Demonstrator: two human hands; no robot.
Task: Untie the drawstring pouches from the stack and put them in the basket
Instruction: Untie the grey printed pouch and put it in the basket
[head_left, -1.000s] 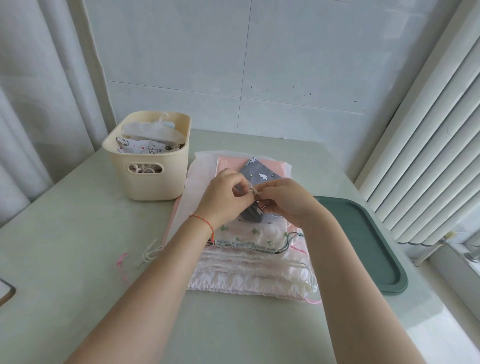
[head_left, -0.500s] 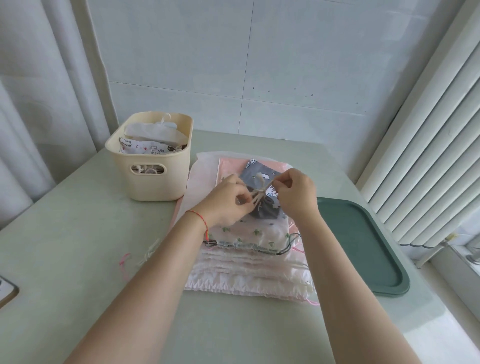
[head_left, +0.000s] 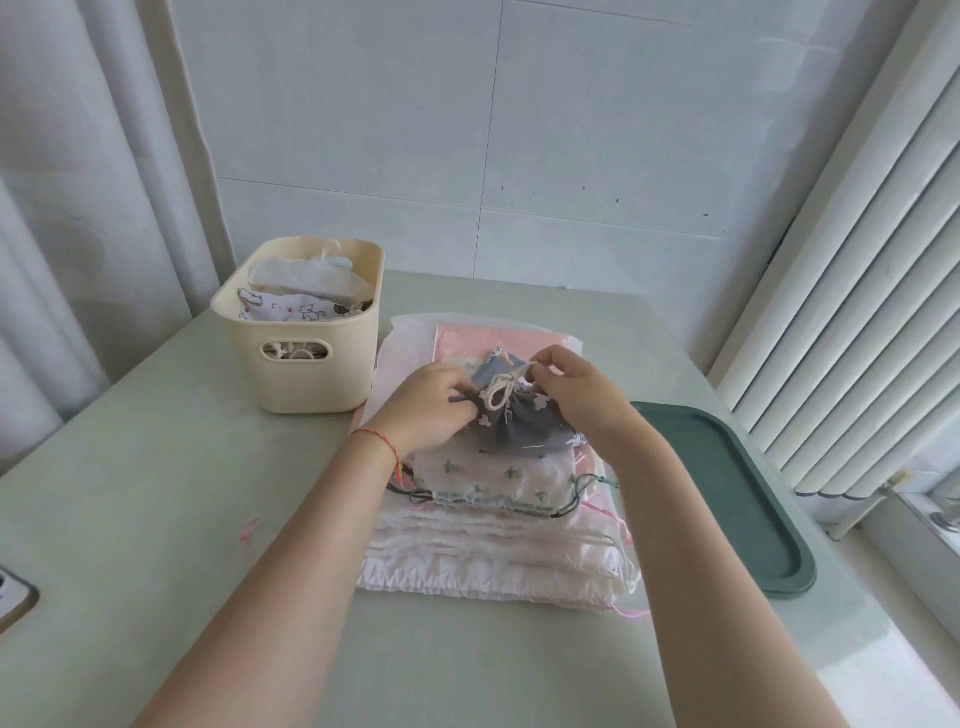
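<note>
Atop the stack of pouches (head_left: 498, 525), a cream drawstring (head_left: 503, 391) is pinched by the right hand (head_left: 574, 392), while the grey cloud-print pouch (head_left: 519, 421) is gripped at its gathered neck by the left hand (head_left: 431, 402). The cord is best drawn gently, the neck kept steady. Just left stands the cream basket (head_left: 311, 374), already holding pouches; nothing blocks it. A green tray (head_left: 727, 499) lies right on the bench (head_left: 156, 493).

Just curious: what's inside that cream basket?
In the cream basket lies a white pouch with little animal prints, a plain white pouch above it, and pale cord showing through the handle slot. Anything deeper is covered.
</note>
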